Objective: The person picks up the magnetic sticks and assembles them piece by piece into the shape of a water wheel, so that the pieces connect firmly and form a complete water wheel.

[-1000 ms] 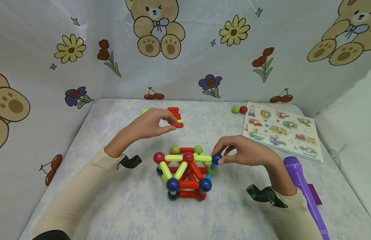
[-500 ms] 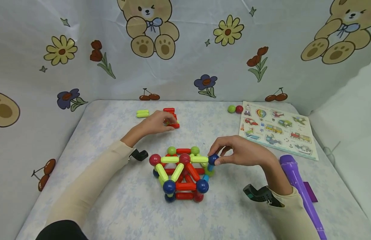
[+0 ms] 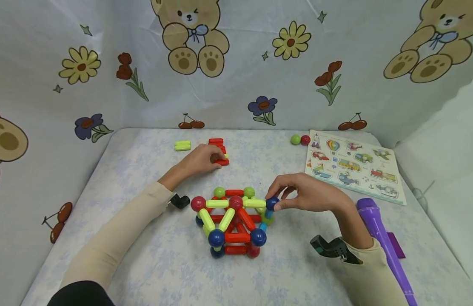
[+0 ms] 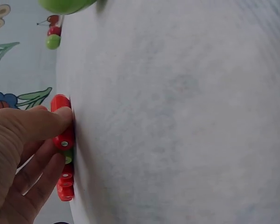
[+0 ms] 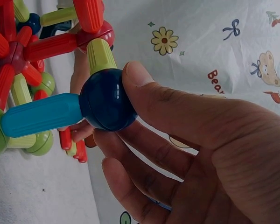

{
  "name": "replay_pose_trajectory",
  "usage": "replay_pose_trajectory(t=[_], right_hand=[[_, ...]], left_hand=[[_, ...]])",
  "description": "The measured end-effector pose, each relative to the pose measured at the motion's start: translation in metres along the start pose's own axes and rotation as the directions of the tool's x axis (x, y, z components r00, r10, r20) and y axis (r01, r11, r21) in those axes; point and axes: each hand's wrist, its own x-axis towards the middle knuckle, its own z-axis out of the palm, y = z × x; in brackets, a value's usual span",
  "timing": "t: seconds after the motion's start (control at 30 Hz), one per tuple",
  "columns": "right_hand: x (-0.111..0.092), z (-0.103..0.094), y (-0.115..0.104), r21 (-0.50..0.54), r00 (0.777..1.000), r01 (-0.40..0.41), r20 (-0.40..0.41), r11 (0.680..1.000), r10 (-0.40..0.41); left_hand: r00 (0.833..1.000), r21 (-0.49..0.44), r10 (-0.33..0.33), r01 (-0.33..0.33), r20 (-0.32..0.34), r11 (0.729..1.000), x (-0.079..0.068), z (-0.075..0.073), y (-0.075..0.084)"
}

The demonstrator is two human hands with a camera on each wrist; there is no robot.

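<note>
Between thumb and fingers my right hand (image 3: 307, 193) pinches a dark blue ball (image 5: 108, 99) at the upper right corner of a structure of balls and rods. A light blue rod (image 5: 42, 114) and a yellow-green rod (image 3: 255, 203) join that ball. Red balls (image 3: 198, 203), more blue balls (image 3: 216, 237) and red rods (image 3: 237, 238) make up the rest of the structure, which stands on the table. Farther back, my left hand (image 3: 200, 160) pinches a red rod (image 4: 61, 122), thumb on its near side, at the front of a row of loose rods (image 3: 215, 140).
Two yellow-green rods (image 3: 182, 145) lie left of the row. A green ball (image 3: 295, 139) and a red ball (image 3: 305, 140) sit at the back beside a sticker-picture board (image 3: 353, 165). A purple microphone-shaped toy (image 3: 382, 238) lies by my right forearm, over a flat purple piece (image 3: 396, 245).
My left hand has reached slightly forward and down onto the front red rod. The right hand keeps its hold on the blue ball. The whole view has shifted a little.
</note>
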Motion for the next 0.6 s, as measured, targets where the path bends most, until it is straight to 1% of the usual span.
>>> replay_pose_trajectory(t=[0.07, 0.13, 0.23, 0.3, 0.4, 0.47, 0.53, 0.6], right_hand=[[0.0, 0.0, 0.001, 0.004, 1.0, -0.001, 0.001, 1.0, 0.001], [0.0, 0.0, 0.001, 0.001, 1.0, 0.004, -0.001, 1.0, -0.004], [0.0, 0.0, 0.002, -0.002, 1.0, 0.014, 0.0, 1.0, -0.014], [0.0, 0.0, 0.002, -0.006, 1.0, 0.018, 0.002, 1.0, -0.018], [0.001, -0.001, 0.002, -0.008, 1.0, 0.012, 0.006, 1.0, -0.012], [0.001, -0.001, 0.002, -0.011, 1.0, 0.002, 0.009, 1.0, -0.002], [0.001, -0.001, 0.003, -0.01, 1.0, -0.011, 0.008, 1.0, 0.011], [0.001, -0.001, 0.003, -0.01, 1.0, -0.024, 0.007, 1.0, 0.025]], left_hand=[[1.0, 0.009, 0.001, -0.001, 0.003, 1.0, 0.0, 0.0, 0.002], [1.0, -0.004, 0.0, 0.0, -0.005, 1.0, -0.002, -0.004, 0.005], [0.999, -0.053, 0.021, -0.023, -0.04, 0.998, -0.005, -0.014, 0.015], [0.996, -0.09, 0.052, -0.059, -0.073, 0.994, -0.01, -0.023, 0.025], [0.987, -0.122, 0.117, -0.13, -0.111, 0.984, -0.016, -0.035, 0.046], [0.98, -0.133, 0.162, -0.177, -0.117, 0.975, -0.022, -0.041, 0.062], [0.974, -0.148, 0.206, -0.219, -0.099, 0.965, -0.028, -0.045, 0.08], [0.963, -0.153, 0.261, -0.269, -0.066, 0.951, -0.034, -0.046, 0.097]])
